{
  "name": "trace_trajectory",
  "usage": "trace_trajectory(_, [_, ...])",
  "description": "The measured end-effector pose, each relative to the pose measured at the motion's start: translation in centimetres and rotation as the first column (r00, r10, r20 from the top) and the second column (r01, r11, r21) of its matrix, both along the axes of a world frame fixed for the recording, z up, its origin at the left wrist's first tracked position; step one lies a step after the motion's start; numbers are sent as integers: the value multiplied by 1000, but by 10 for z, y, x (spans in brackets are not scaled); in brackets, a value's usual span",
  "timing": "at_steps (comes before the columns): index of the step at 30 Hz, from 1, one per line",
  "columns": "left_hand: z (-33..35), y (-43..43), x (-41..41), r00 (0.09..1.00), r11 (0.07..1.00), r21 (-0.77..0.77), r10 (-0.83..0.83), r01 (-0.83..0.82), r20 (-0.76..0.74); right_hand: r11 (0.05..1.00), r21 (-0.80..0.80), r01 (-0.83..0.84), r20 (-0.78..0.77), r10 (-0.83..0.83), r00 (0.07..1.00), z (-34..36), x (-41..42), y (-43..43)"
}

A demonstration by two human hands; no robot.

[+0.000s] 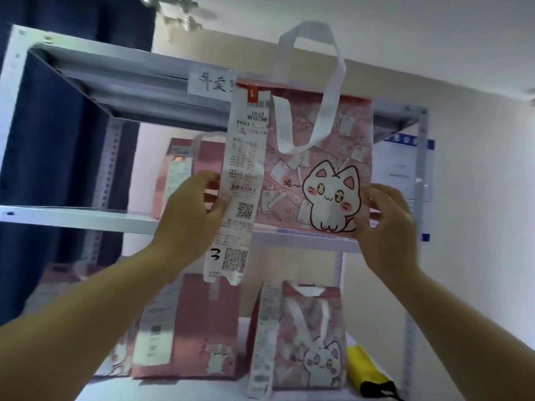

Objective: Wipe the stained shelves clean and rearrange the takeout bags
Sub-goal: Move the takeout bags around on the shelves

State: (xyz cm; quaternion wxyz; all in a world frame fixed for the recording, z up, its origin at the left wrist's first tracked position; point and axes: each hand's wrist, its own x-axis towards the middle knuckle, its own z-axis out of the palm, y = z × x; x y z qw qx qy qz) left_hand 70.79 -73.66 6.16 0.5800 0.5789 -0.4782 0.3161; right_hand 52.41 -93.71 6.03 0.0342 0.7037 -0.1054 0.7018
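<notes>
Both hands hold a pink takeout bag (318,157) printed with a white cat. The left hand (191,215) has its fingers curled round the bag's left edge beside a long receipt (246,169) hanging from the top, and the right hand (388,227) pinches the right edge. The bag is upright with its base at the front edge of the middle shelf (72,218); whether it rests there is unclear. On the lower shelf stand two more pink bags (191,328) (307,337), with a yellow cloth (364,369) to their right. Another pink bag (185,169) sits behind on the middle shelf. A blue-bordered notice (405,169) hangs on the wall.
</notes>
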Motion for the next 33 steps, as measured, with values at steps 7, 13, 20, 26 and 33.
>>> trace_trajectory(7, [-2, -96, 4, 996, 994, 71, -85, 84, 8, 985, 125, 118, -58, -112, 992, 3, -14, -72])
trace_trajectory(13, [4, -155, 28, 1000, 972, 233, -25, 24, 0, 955, 258, 149, -127, -120, 985, 8, 3, -124])
trace_trajectory(20, [2, -196, 57, 999, 949, 315, 38, -29, -22, 947, 272, 174, -187, -125, 974, 4, 33, -167])
trace_trajectory(26, [5, -218, 69, 989, 931, 337, 148, -141, 4, 942, 310, 129, -226, -59, 972, 5, 54, -198])
trace_trajectory(33, [4, -229, 69, 976, 924, 334, 212, -187, -40, 944, 289, 157, -259, -81, 962, 9, 50, -218])
